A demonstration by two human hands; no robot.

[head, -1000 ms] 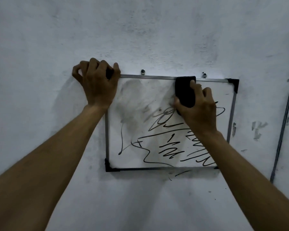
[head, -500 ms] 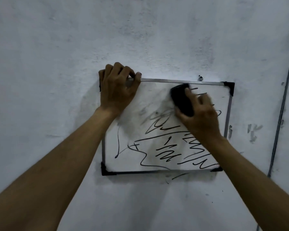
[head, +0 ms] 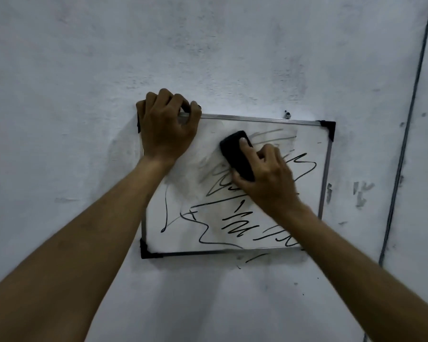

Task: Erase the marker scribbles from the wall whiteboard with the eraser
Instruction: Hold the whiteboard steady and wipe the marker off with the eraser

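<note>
A small framed whiteboard (head: 325,169) hangs on the wall, slightly tilted. Black marker scribbles (head: 235,225) cover its lower half and right side; the upper part carries grey smears. My left hand (head: 167,129) clamps the board's top-left corner, fingers curled over the top rail. My right hand (head: 267,178) presses a black eraser (head: 236,154) flat against the upper middle of the board, index finger lying along it. My right forearm hides the board's lower-right corner.
The wall (head: 208,58) is pale and scuffed. A screw (head: 287,114) sticks out above the top rail. A thin dark cable (head: 405,134) runs down the wall to the right. Stray marker marks (head: 253,258) sit below the frame.
The eraser has slid left and down from the top rail to the upper middle, leaving grey streaks behind it. The view has shifted, so the board sits further right.
</note>
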